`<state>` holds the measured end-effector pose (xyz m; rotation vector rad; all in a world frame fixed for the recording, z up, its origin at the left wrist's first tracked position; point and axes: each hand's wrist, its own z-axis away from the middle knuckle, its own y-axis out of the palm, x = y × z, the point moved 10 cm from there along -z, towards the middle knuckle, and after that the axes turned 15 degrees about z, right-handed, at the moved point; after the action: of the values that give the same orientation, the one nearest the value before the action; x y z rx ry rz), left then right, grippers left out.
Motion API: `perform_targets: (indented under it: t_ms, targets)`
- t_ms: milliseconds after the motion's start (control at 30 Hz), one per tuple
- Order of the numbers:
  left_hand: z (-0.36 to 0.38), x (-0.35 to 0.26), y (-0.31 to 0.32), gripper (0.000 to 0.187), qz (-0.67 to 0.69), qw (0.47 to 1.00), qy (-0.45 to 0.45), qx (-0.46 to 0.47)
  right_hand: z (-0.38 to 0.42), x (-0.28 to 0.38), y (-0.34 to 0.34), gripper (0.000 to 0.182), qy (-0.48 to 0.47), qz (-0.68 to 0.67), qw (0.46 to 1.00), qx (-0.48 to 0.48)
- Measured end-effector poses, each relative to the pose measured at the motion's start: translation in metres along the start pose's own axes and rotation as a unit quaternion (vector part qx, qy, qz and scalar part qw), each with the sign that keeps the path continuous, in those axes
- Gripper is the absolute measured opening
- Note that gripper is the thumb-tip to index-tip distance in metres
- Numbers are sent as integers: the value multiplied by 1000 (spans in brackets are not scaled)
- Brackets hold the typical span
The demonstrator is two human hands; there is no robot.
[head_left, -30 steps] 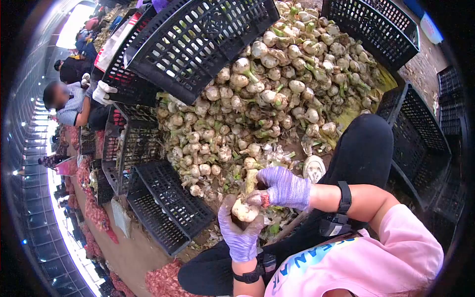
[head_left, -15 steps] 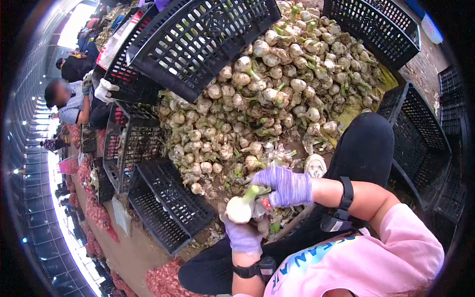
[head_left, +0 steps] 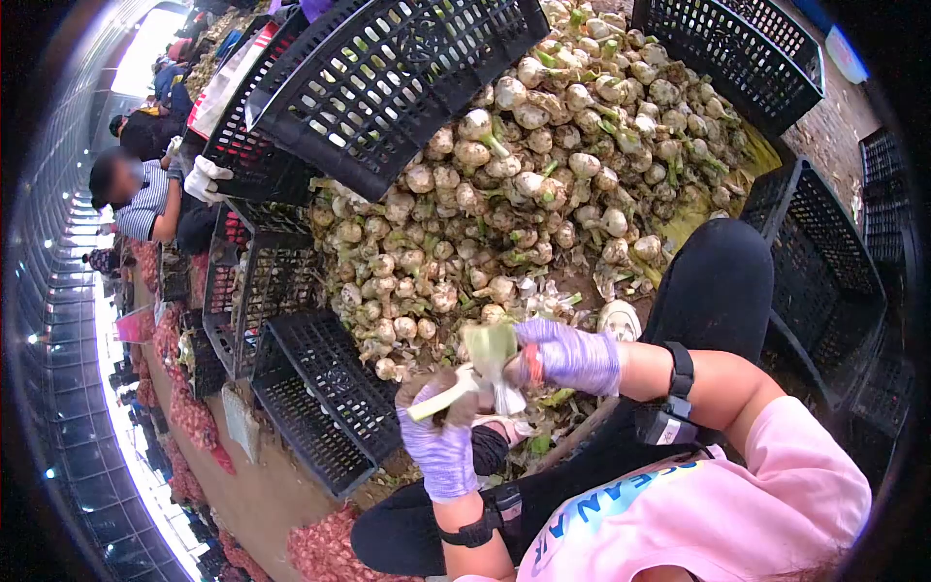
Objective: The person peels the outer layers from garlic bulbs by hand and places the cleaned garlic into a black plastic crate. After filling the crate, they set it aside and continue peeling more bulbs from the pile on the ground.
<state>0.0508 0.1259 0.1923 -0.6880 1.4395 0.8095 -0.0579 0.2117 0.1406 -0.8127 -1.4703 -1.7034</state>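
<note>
My left hand, in a purple-and-white knit glove with soiled fingertips, is closed around a garlic bulb's pale stem, which points down to the left. The bulb itself is hidden or blurred. Close against it, my right hand, gloved alike, pinches a pale green-white garlic skin. A small red patch shows at its fingers, too blurred to name. White papery pieces hang between the hands. Beyond them lies a large heap of garlic bulbs, many with short green stems.
Black slatted crates stand around the heap: one tilted at the top, one at lower left, one at right. Red net sacks lie at lower left. A person in a striped shirt sits at far left. My shoe is near the heap.
The white round bulb with its green stem upward has turned; the stem now points lower left. My left hand has moved up and left, and loose skin now spreads at my right fingers.
</note>
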Motion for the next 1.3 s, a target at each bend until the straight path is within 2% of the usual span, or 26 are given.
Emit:
perform_targets:
  t_ms: [33,100,133,167,233,300,367,433,467,500,533,567,600,633,667,733,800,867,900,967,1033,1067,1100,1167,1233,1300]
  targets:
    - [1,-5,2,42,-1,1000,-2,1,0,19,1,33,-95,105,989,-35]
    - [8,1,-6,34,-3,990,-118,-76,3,13,4,31,1,-73,997,-28]
    - [5,-15,2,25,14,996,-60,-68,-1,16,2,32,-14,-144,989,-24]
    - [5,-13,-4,25,14,996,-61,-67,-6,17,0,33,-28,-214,976,-20]
    - [6,-13,-4,21,95,995,-38,23,-8,18,-27,32,-63,-260,959,-91]
    - [9,-16,-9,22,35,999,-17,15,-5,21,-47,31,-103,-206,961,-151]
    - [13,-13,-6,24,172,985,-24,21,3,37,-49,35,-87,-168,962,-197]
    - [13,-11,2,24,234,971,-42,39,13,57,-57,42,-52,161,943,-285]
    - [12,-7,0,24,289,956,-45,-3,10,70,-49,47,-172,186,915,-315]
    - [12,-2,-5,24,342,937,-48,-45,8,62,-29,51,-111,257,944,-174]
    - [14,3,-13,28,302,949,-60,-74,4,45,-11,52,-20,394,916,-70]
    - [12,10,-15,34,367,925,-54,-85,7,21,2,53,71,515,853,37]
    - [13,22,-15,34,452,883,-80,-96,11,14,9,56,87,575,810,75]
    - [14,31,-14,36,533,833,-105,-107,8,10,20,59,83,607,781,125]
    - [15,33,-14,36,533,833,-106,-108,5,15,19,57,27,608,791,59]
    - [20,42,-2,37,619,765,-150,-90,5,18,21,55,-27,605,795,-8]
    - [24,53,1,39,640,745,-165,-89,7,46,16,51,-124,567,803,-134]
    - [27,55,19,43,669,709,-211,-65,12,56,21,49,-144,562,800,-155]
    - [29,52,27,43,670,708,-212,-64,15,63,22,46,-164,556,796,-176]
    - [41,65,17,48,440,846,-249,-168,19,66,20,43,-205,531,798,-198]
    - [39,72,9,49,447,849,-254,-121,20,64,26,32,-267,534,785,-161]
    - [34,62,9,48,406,879,-228,-100,16,60,5,22,-146,349,911,-164]
    - [31,52,8,47,364,906,-202,-79,12,43,-13,24,-148,159,953,-211]
    - [31,49,15,47,384,897,-216,-36,11,39,-35,30,-50,-30,972,-226]
    - [31,54,8,49,405,887,-205,-82,8,27,-43,35,-24,6,970,-241]
    - [30,57,5,47,385,897,-195,-92,4,45,-19,43,-132,250,939,-194]
